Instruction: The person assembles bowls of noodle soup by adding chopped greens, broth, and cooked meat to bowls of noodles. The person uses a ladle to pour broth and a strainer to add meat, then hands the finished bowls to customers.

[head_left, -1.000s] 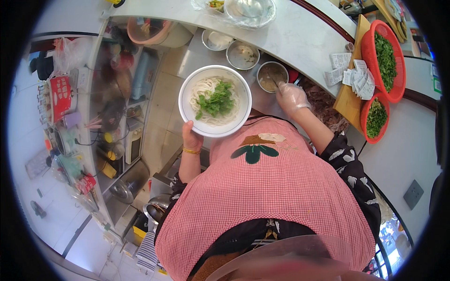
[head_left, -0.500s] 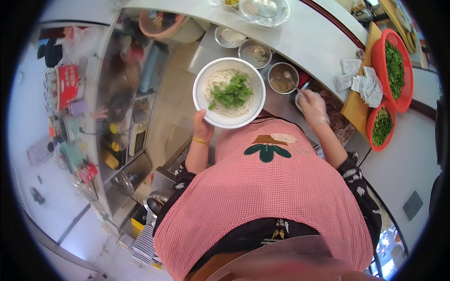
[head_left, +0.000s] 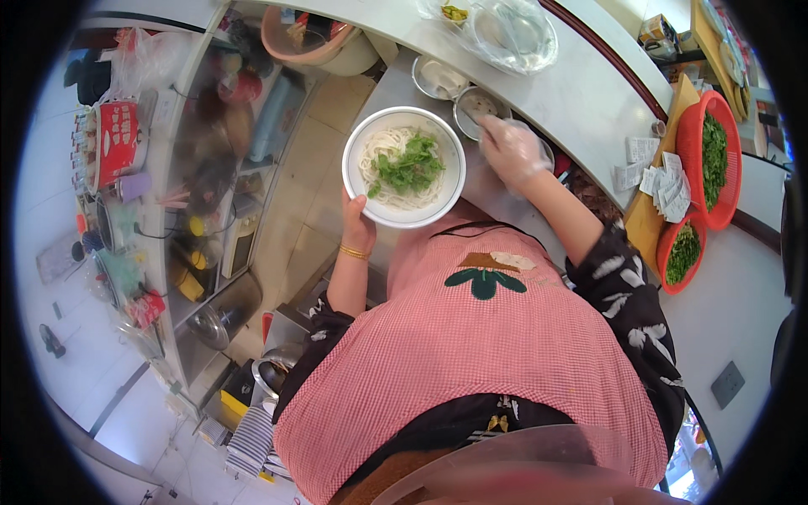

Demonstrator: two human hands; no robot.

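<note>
My left hand (head_left: 359, 225) grips the lower left rim of a white bowl (head_left: 348, 160), thumb over the edge. Inside lie pale noodles (head_left: 404, 195) topped with chopped green herbs (head_left: 411, 167). My right hand (head_left: 512, 153), in a clear plastic glove, is closed on a spoon, which mostly hides behind the fingers. It hovers at the near edge of a metal basin (head_left: 459, 116) holding a pale, cloudy content. Beside that, farther off, stands another metal basin (head_left: 440, 77) with a white content. A third basin (head_left: 549, 155) is largely covered by my right hand.
A white counter (head_left: 581, 105) runs along the far side, bearing a plastic-wrapped dish (head_left: 513, 38). To the right, paper slips (head_left: 669, 187) lie on a wooden board beside red baskets (head_left: 730, 168) of chopped greens. Left are cluttered shelves (head_left: 181, 109) and a pink bucket (head_left: 273, 42).
My right hand has moved left and away from me, from the third basin to the middle one. The noodle bowl stays in my left hand, nearly in place.
</note>
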